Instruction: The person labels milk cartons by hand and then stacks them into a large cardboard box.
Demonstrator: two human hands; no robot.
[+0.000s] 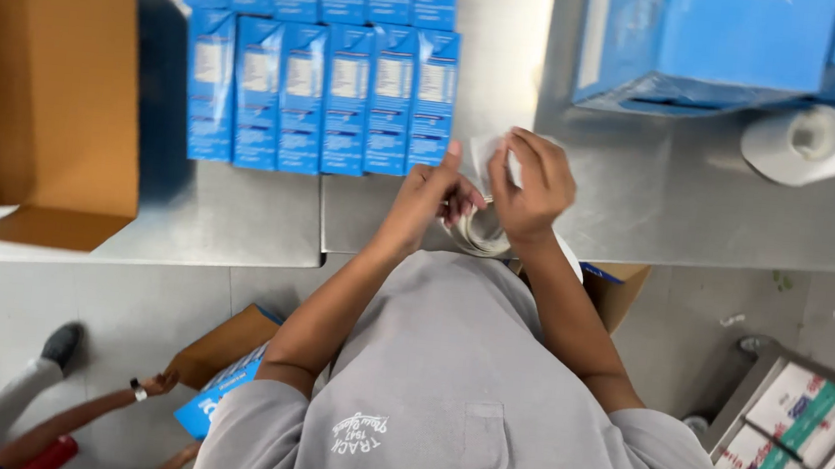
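Steel table (240, 221): both hands (485, 195) peel papery label roll (482, 232).

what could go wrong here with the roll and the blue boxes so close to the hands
The left hand and right hand work a roll of white labels right at the table edge; a slip might drop it to the floor. The row of blue cartons stands just beside the left hand, so an elbow or wrist swing could knock some over. The peeled label might crease between the fingers.

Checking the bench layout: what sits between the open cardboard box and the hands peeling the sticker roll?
In the head view, rows of blue cartons stand on the steel table between the cardboard box and the left hand.
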